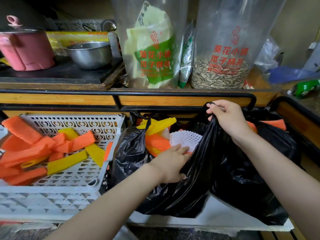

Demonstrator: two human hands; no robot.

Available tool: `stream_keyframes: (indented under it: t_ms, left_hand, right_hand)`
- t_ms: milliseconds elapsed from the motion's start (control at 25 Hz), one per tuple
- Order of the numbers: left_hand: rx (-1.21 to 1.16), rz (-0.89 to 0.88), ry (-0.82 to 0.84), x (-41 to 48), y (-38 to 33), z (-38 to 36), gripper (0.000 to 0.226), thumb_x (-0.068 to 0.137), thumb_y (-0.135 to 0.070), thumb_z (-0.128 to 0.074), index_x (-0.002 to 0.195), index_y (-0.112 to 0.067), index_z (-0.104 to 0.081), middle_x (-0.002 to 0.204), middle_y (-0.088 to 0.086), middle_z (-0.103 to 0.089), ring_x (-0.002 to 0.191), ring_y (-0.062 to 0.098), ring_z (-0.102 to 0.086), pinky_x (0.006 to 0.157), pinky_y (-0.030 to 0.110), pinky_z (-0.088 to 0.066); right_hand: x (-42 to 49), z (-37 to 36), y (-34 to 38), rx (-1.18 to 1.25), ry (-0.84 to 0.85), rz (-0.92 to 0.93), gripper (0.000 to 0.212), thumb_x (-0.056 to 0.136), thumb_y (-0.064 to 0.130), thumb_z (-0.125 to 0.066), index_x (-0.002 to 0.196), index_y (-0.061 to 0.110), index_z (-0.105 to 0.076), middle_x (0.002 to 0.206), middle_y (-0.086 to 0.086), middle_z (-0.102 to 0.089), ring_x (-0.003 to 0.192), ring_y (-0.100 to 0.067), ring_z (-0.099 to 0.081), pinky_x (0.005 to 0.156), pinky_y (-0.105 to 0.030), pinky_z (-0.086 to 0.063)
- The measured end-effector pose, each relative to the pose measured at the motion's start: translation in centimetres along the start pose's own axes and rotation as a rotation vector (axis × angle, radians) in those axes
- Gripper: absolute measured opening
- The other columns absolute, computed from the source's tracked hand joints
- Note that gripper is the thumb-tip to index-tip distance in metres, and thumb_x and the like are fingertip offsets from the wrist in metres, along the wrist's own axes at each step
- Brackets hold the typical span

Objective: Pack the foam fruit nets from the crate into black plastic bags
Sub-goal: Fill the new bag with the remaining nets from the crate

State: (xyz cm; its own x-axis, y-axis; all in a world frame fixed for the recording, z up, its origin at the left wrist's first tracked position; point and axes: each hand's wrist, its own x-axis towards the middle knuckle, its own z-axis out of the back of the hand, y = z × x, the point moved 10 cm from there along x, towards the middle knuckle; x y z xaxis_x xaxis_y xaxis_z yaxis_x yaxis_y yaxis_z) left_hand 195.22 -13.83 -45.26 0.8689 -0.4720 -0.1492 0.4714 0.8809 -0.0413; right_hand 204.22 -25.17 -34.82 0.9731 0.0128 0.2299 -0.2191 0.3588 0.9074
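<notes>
White perforated plastic crate (78, 172), left: loose orange and yellow foam fruit nets (43, 148) lie inside. Centre: left hand (171, 161), fingers flat, presses on nets already inside the black plastic bag (190, 187). Right hand (226, 116) pinches the bag's handle, held raised.

The white crate (110, 118) lies open from above, with a clear reach down inside. Its right wall stands against the black plastic bag (195, 179), whose mouth is narrow (the left hand (171, 161) and piled foam nets (155, 142) fill most of it). The black shelf rail (155, 94) runs close behind both. A second black bag (259, 170) crowds the right side.
</notes>
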Motion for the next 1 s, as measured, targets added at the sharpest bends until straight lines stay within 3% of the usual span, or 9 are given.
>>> stream_keyframes:
  t_ms: [80,160,240,480,680,880,1000]
  left_hand:
    - [-0.004,0.023,-0.143,0.7,-0.3,1.4,0.055,0.086,-0.025,-0.062,0.134,-0.006,-0.043,0.149,0.014,-0.028,0.137,0.033,-0.025,0.111,0.04,-0.028]
    - [-0.058,0.017,-0.356,0.4,-0.2,3.5,0.032,0.082,-0.014,-0.064,0.111,-0.001,-0.058,0.132,0.019,-0.044,0.123,0.037,-0.04,0.098,0.046,-0.04]
    - [-0.092,0.002,-0.448,-0.3,0.0,4.3,0.023,0.08,-0.013,-0.066,0.098,0.0,-0.061,0.118,0.019,-0.051,0.111,0.038,-0.048,0.087,0.046,-0.046]
    - [-0.129,-0.06,-0.421,-2.2,0.0,4.6,0.024,0.091,-0.029,-0.055,0.1,-0.007,-0.059,0.113,0.012,-0.048,0.103,0.028,-0.045,0.082,0.04,-0.042]
    - [-0.061,-0.009,-0.305,-1.7,0.2,3.7,0.035,0.093,-0.033,-0.051,0.118,-0.008,-0.051,0.121,0.01,-0.044,0.111,0.027,-0.044,0.091,0.037,-0.037]
    - [0.014,-0.014,-0.441,-3.0,0.9,5.2,0.038,0.092,-0.034,-0.049,0.12,-0.009,-0.048,0.125,0.01,-0.051,0.126,0.026,-0.04,0.109,0.035,-0.021]
    - [0.093,-0.014,-0.534,-5.4,2.4,6.7,0.037,0.088,-0.036,-0.039,0.109,-0.009,-0.055,0.11,0.009,-0.058,0.111,0.028,-0.051,0.099,0.037,-0.036]
  right_hand:
    - [0.5,0.0,0.7,-0.058,-0.031,0.028,0.015,0.096,0.015,-0.047,0.094,0.011,-0.062,0.083,0.003,-0.063,0.061,-0.009,-0.057,0.066,-0.021,-0.045]
    - [0.8,0.2,0.7,-0.162,-0.046,0.031,0.016,0.096,0.017,-0.049,0.095,0.012,-0.064,0.083,-0.001,-0.064,0.062,-0.009,-0.057,0.063,-0.021,-0.042]
    - [0.9,0.6,0.1,-0.273,-0.045,0.015,0.017,0.094,0.019,-0.052,0.093,0.012,-0.067,0.083,0.0,-0.065,0.07,-0.012,-0.057,0.069,-0.024,-0.039]
    - [0.6,0.8,-2.4,-0.38,-0.021,-0.055,0.02,0.095,0.019,-0.05,0.094,0.009,-0.067,0.093,-0.003,-0.066,0.086,-0.016,-0.055,0.074,-0.024,-0.033]
    - [0.0,-0.3,-2.1,-0.454,0.012,-0.056,0.027,0.095,0.017,-0.052,0.12,0.006,-0.052,0.122,-0.011,-0.056,0.118,-0.025,-0.05,0.082,-0.024,-0.034]
    - [-1.9,-3.2,1.7,-0.706,0.074,0.197,0.036,0.095,0.019,-0.05,0.129,0.006,-0.044,0.129,-0.014,-0.043,0.125,-0.03,-0.037,0.102,-0.037,-0.031]
    - [-3.6,-6.1,5.9,-0.733,0.058,0.416,0.03,0.094,0.017,-0.05,0.122,0.006,-0.05,0.121,-0.014,-0.049,0.117,-0.032,-0.041,0.099,-0.041,-0.032]
